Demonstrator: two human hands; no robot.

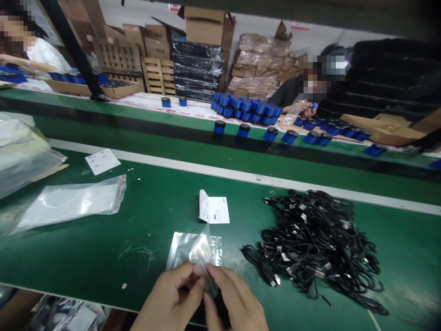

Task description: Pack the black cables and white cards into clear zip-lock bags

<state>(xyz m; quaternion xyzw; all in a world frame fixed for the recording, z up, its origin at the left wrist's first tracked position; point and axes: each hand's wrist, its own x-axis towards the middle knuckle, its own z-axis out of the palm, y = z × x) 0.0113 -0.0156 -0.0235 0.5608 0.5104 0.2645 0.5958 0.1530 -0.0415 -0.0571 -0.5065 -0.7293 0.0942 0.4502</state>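
My left hand (172,299) and my right hand (234,301) meet at the near edge of the green table (138,216). Both pinch the near end of a small clear plastic bag (193,248), which lies on the table and sticks up slightly between my fingers. Something dark shows under my right hand; I cannot make it out. Just beyond the bag lies a folded white card (213,209). To the right of my hands sits a heap of coiled black cables (317,243).
A stack of clear zip bags (72,200) and a white sheet (102,161) lie at the left. Beyond a green conveyor stand several blue cylinders (246,110). Two other people sit across the line, with cardboard boxes (206,25) and pallets behind.
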